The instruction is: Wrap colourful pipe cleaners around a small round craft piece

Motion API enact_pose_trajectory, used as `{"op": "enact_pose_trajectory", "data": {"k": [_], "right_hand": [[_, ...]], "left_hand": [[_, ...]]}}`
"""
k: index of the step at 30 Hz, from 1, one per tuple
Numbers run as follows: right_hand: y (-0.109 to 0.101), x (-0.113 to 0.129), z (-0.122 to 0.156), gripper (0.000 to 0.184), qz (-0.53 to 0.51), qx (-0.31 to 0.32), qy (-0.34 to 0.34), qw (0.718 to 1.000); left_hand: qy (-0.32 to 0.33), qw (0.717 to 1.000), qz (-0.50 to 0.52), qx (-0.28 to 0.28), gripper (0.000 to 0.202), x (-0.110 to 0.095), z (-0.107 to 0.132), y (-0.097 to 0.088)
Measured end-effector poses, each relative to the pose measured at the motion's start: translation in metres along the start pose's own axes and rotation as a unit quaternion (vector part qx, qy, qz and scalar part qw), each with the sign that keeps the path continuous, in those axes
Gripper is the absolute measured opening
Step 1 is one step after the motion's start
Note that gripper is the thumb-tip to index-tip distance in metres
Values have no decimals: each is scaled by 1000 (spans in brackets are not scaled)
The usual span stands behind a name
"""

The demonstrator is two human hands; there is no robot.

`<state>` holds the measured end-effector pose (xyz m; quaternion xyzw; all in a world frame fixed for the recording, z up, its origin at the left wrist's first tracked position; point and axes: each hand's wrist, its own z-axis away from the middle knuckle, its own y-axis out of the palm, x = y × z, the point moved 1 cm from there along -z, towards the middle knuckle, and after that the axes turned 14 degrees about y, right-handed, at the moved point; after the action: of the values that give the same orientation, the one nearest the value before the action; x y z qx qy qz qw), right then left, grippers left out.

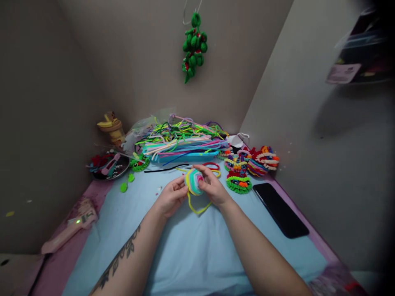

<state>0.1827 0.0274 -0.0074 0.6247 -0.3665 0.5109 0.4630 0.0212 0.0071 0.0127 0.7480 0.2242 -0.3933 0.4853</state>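
Observation:
Between my two hands, above the blue cloth, is a small round coil of pipe cleaners (194, 183) in yellow, turquoise, lilac and pink bands. A loose yellow tail loops down from it. My left hand (173, 195) pinches the coil's left edge with thumb and fingertips. My right hand (213, 186) wraps its right side, the thumb pressed on the pink part and the fingers behind. Just beyond my right hand lie scissors (212, 166) with red and yellow handles, partly hidden. A black pipe cleaner (166, 168) lies on the cloth past my left hand.
A blue tray (197, 156) heaped with pipe cleaners stands at the back. Finished colourful pieces (239, 183) and a black phone (280, 210) lie right. A pink glue gun (70, 230), its light green, and a dish (123, 167) of small items are left. Walls enclose the table.

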Motion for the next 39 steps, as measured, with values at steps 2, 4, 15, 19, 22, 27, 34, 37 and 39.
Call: {"op": "enact_pose_trajectory", "data": {"k": [2, 4, 15, 19, 22, 27, 34, 37, 39], "right_hand": [[1, -2, 0, 57, -16, -6, 5, 1000], [2, -3, -1, 57, -36, -7, 7, 999], [12, -2, -2, 47, -95, -71, 63, 991], [11, -5, -3, 45, -70, -76, 51, 993], [11, -9, -4, 45, -65, -83, 57, 993], [13, -12, -6, 42, -40, -108, 84, 990], [14, -8, -3, 45, 69, -176, 70, 979], [18, -2, 5, 36, 165, -244, -53, 954], [24, 1, 10, 22, 237, -233, -124, 935]], "left_hand": [[3, 1000, -4, 14, 50, -1, 0, 0], [6, 1000, -12, 21, 52, -1, 1, -1], [70, 990, -120, 3, 53, 6, -3, -3], [66, 989, -126, -26, 51, 10, -4, -5], [54, 989, -127, -61, 51, 11, -4, -8], [18, 991, -69, -113, 49, 11, -4, -8], [-26, 984, 33, -174, 29, 14, -5, -6], [7, 972, 21, -235, 31, 14, -6, -8], [48, 960, 7, -275, 38, 14, -7, -10]]}}
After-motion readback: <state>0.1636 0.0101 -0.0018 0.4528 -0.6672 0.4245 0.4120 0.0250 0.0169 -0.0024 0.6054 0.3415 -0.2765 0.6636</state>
